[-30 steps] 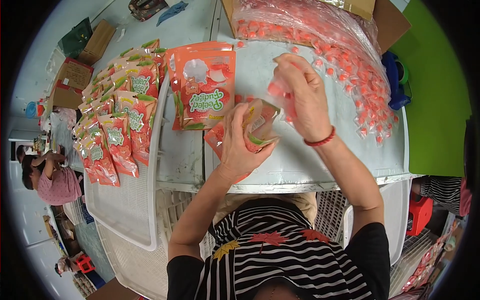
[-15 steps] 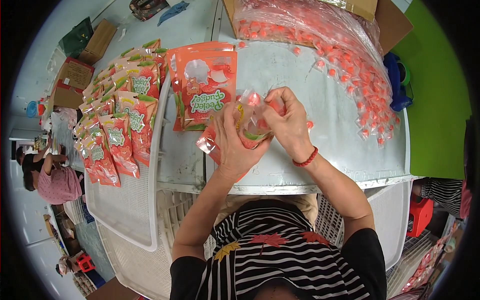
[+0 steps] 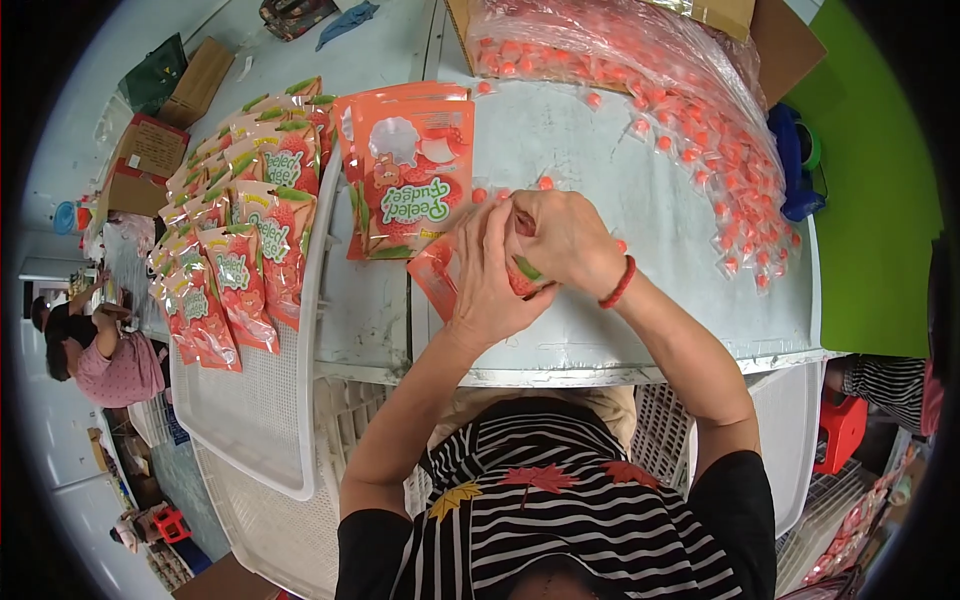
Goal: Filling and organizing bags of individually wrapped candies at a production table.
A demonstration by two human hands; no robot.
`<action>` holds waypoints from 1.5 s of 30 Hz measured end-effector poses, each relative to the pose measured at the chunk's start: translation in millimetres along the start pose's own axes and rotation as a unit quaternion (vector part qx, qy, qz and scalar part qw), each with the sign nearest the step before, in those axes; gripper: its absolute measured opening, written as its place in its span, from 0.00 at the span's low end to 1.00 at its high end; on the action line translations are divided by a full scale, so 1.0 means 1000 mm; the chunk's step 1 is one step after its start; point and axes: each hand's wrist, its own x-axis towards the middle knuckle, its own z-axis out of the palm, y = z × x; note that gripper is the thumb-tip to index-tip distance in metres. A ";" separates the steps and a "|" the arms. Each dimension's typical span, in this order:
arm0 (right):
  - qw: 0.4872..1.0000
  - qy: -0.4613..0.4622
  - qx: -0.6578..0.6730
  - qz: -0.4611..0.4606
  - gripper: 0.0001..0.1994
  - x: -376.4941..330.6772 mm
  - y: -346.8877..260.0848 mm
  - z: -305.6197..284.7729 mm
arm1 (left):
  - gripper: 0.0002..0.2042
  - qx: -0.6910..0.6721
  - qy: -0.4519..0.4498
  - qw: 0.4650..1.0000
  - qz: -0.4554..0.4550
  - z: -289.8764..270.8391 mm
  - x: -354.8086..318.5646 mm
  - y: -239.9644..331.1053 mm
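Head view: the right hand (image 3: 568, 240) has just been lowered to the mouth of the strawberry-printed pouch (image 3: 521, 283), gripped over the surface (image 3: 560, 125) by the left hand's (image 3: 492, 292) fingers; filling is seemingly advanced, though the right fingers' hold cannot be told.

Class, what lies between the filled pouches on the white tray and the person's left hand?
In the head view, the white tray's rim comes first, then mainly a stack of flat red candy pouches.
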 end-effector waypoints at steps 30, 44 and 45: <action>0.985 -0.100 0.047 0.135 0.33 0.033 0.029 -0.005 | 0.48 0.028 0.033 0.996 -0.076 0.029 0.016 0.001; 0.972 -0.200 0.018 -0.124 0.21 0.028 -0.033 -0.055 | 0.53 -0.141 0.151 0.978 -0.020 -0.002 0.035 0.000; 0.961 -0.211 0.009 -0.180 0.15 0.024 -0.032 -0.053 | 0.54 -0.187 0.153 0.970 -0.033 -0.003 0.034 0.001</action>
